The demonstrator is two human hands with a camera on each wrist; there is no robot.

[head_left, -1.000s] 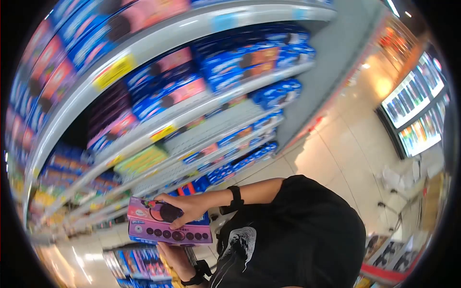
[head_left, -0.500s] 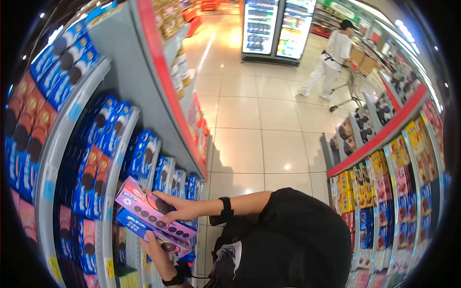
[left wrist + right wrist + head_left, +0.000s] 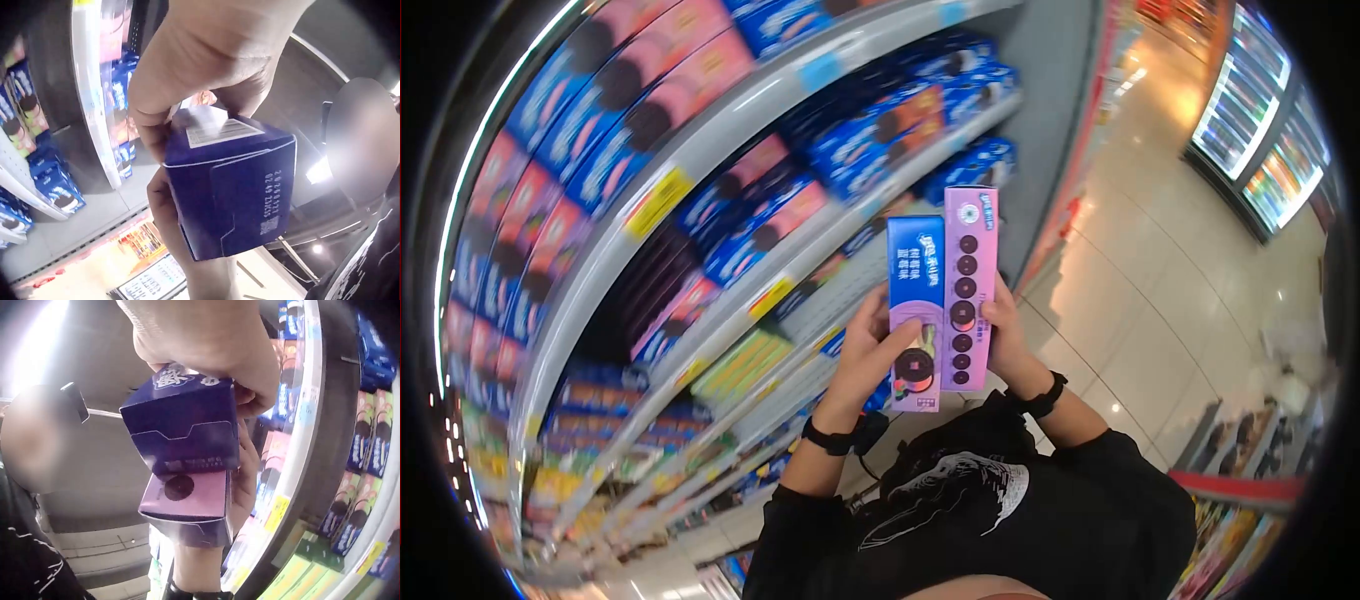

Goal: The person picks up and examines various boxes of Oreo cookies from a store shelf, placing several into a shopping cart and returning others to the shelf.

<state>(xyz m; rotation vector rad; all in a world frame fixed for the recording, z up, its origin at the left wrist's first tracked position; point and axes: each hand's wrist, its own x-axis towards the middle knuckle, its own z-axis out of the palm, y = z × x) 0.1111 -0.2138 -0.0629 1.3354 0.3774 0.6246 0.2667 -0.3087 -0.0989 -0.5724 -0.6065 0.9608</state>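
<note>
Two cookie boxes stand side by side, touching, in the head view. The left hand (image 3: 868, 350) grips the blue and lilac box (image 3: 916, 270), its thumb across the printed front. On the other side, the right hand (image 3: 1006, 335) holds the pink-purple box (image 3: 966, 215), which shows a row of dark round cookies. A dark blue end flap (image 3: 250, 200) with printed digits faces the left wrist camera, below the left hand (image 3: 219, 56). From the right wrist, a dark blue box end (image 3: 181, 428) sits above a pink one (image 3: 187, 500); the right hand (image 3: 206, 337) is at the top.
Shelves of cookie boxes (image 3: 650, 100) curve along the left, their front rail (image 3: 735, 95) carrying price tags. Lit drink coolers (image 3: 1245, 110) stand at the upper right, beyond the tiled floor (image 3: 1140, 290). Another display with a red edge (image 3: 1240, 487) is at the lower right.
The two boxes have turned from slanting across the view to upright, side by side, and moved right in view. The hands now hold them from opposite sides. The view has swung back toward the shelves.
</note>
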